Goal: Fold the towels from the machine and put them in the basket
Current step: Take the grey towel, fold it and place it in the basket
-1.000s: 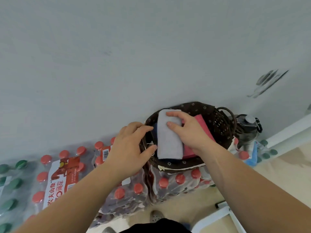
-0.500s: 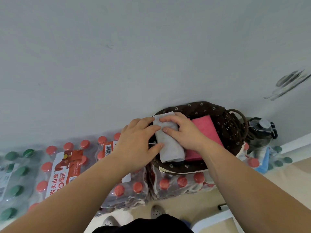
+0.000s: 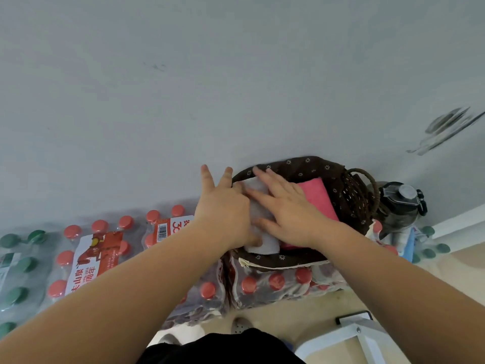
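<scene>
Pressing a folded pale towel point(image 3: 264, 245) into the brown basket point(image 3: 309, 164), the left hand point(image 3: 223, 210) and right hand point(image 3: 287, 210) lie open, fingers straight, gripping nothing. The towel's long axis runs away from the person toward the wall point(image 3: 236, 88), just beside a pink towel point(image 3: 319, 199). Rim and wall close in, so clear room looks to be upward only.

bare forearms point(image 3: 126, 292), black garment point(image 3: 220, 348) at the waist, pale perforated shoes point(image 3: 240, 325) below

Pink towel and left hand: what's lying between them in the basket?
The white towel, with the right hand flat on it, seen in the head view.
</scene>
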Demonstrator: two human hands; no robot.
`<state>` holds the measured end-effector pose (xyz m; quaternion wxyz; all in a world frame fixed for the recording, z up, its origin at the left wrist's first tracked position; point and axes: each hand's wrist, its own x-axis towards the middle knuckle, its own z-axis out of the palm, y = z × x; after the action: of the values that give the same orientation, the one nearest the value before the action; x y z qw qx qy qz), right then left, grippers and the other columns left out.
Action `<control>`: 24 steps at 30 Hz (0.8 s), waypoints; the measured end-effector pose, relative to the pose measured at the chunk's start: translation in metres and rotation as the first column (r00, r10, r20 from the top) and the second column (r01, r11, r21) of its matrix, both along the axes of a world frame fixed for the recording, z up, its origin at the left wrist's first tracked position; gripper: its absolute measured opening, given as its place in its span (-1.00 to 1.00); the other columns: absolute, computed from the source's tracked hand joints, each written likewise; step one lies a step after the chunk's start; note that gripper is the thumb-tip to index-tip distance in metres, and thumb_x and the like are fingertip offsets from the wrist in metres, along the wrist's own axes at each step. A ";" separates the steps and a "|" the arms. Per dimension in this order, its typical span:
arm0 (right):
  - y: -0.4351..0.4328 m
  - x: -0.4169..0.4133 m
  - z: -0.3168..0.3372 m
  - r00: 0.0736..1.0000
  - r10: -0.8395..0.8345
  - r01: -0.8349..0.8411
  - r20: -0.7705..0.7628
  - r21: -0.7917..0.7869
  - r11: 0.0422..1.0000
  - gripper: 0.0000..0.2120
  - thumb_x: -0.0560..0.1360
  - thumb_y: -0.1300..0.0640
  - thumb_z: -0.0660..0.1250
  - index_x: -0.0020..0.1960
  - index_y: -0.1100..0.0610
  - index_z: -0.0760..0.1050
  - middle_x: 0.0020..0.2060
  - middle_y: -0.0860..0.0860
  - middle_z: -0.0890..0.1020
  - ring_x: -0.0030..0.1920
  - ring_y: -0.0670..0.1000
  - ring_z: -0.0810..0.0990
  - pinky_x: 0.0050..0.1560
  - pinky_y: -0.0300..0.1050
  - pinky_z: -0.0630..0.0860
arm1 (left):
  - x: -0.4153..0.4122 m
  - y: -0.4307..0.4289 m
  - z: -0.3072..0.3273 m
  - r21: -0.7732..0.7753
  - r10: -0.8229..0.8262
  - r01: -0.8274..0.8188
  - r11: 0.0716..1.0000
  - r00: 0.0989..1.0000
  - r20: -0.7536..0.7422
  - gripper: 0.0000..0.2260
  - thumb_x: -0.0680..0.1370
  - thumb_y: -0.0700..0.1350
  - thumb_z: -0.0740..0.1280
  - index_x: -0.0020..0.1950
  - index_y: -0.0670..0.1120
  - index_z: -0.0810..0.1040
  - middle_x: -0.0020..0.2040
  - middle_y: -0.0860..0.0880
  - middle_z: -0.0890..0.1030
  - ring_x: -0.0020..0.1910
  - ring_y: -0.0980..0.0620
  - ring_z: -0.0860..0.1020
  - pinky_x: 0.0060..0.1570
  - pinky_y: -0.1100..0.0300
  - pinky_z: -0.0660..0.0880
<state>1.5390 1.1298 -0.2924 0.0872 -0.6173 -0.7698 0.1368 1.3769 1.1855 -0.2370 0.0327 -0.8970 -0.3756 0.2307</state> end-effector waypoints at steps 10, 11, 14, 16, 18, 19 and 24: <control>0.013 0.015 -0.007 0.956 0.233 -0.143 0.180 -0.409 0.901 0.08 0.43 -0.50 0.17 0.53 -0.07 -0.50 0.51 -0.12 -0.47 0.54 0.12 -0.43 0.52 0.28 -0.33 | -0.005 0.011 -0.008 0.009 -0.071 0.073 0.997 0.993 -0.090 -0.04 0.41 0.58 -0.05 0.65 0.02 -0.04 0.63 0.01 0.12 0.62 -0.13 -0.13 0.36 -0.48 -0.31; 0.014 0.015 -0.007 0.955 0.229 -0.131 0.188 -0.426 0.895 0.09 0.43 -0.49 0.18 0.52 -0.07 -0.52 0.50 -0.12 -0.49 0.54 0.13 -0.43 0.52 0.29 -0.33 | -0.005 0.012 -0.007 0.003 -0.085 0.085 0.996 0.992 -0.088 -0.10 0.46 0.53 -0.04 0.65 0.02 -0.02 0.64 0.00 0.11 0.62 -0.12 -0.12 0.37 -0.47 -0.30; 0.015 0.014 -0.004 0.953 0.222 -0.100 0.209 -0.472 0.876 0.08 0.44 -0.47 0.20 0.51 -0.08 -0.53 0.48 -0.14 -0.52 0.54 0.13 -0.43 0.50 0.32 -0.34 | -0.006 0.010 -0.006 0.029 -0.116 0.118 0.993 0.991 -0.065 -0.23 0.55 0.42 0.04 0.63 0.00 0.08 0.62 -0.04 0.15 0.62 -0.11 -0.10 0.41 -0.45 -0.27; 0.015 0.011 -0.002 0.951 0.219 -0.084 0.217 -0.499 0.862 0.08 0.44 -0.47 0.19 0.52 -0.08 -0.52 0.47 -0.16 -0.53 0.54 0.12 -0.43 0.49 0.32 -0.35 | -0.006 0.007 -0.008 0.035 -0.103 0.106 0.994 0.991 -0.082 -0.26 0.57 0.39 0.04 0.64 0.01 0.06 0.63 -0.05 0.14 0.62 -0.13 -0.11 0.39 -0.47 -0.29; 0.017 0.008 0.003 0.957 0.204 -0.069 0.207 -0.521 0.851 0.03 0.45 -0.47 0.16 0.53 -0.10 -0.49 0.46 -0.18 -0.52 0.54 0.11 -0.44 0.49 0.31 -0.37 | -0.004 0.007 -0.011 0.034 -0.098 0.103 0.994 0.987 -0.128 -0.26 0.57 0.38 0.04 0.64 0.01 0.03 0.63 -0.05 0.13 0.62 -0.15 -0.12 0.36 -0.50 -0.31; 0.018 0.007 0.005 0.966 0.181 -0.057 0.186 -0.528 0.847 -0.02 0.48 -0.46 0.12 0.55 -0.11 -0.46 0.45 -0.21 -0.51 0.54 0.11 -0.43 0.49 0.30 -0.38 | -0.002 0.009 -0.013 0.034 -0.103 0.109 0.993 0.983 -0.153 -0.26 0.58 0.38 0.04 0.64 0.00 0.02 0.63 -0.05 0.13 0.62 -0.16 -0.13 0.34 -0.52 -0.31; 0.016 0.001 0.003 0.974 0.135 -0.023 0.181 -0.512 0.859 -0.19 0.57 -0.40 -0.02 0.56 -0.12 -0.43 0.45 -0.23 -0.49 0.52 0.14 -0.46 0.47 0.27 -0.44 | 0.003 0.013 -0.022 0.046 -0.128 0.141 0.989 0.967 -0.222 -0.28 0.58 0.37 0.04 0.64 -0.01 0.09 0.64 -0.06 0.11 0.61 -0.21 -0.15 0.27 -0.54 -0.38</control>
<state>1.5400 1.1458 -0.2892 -0.1657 -0.5972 -0.7364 0.2714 1.3797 1.1984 -0.2590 0.1166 -0.8882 -0.3150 0.3134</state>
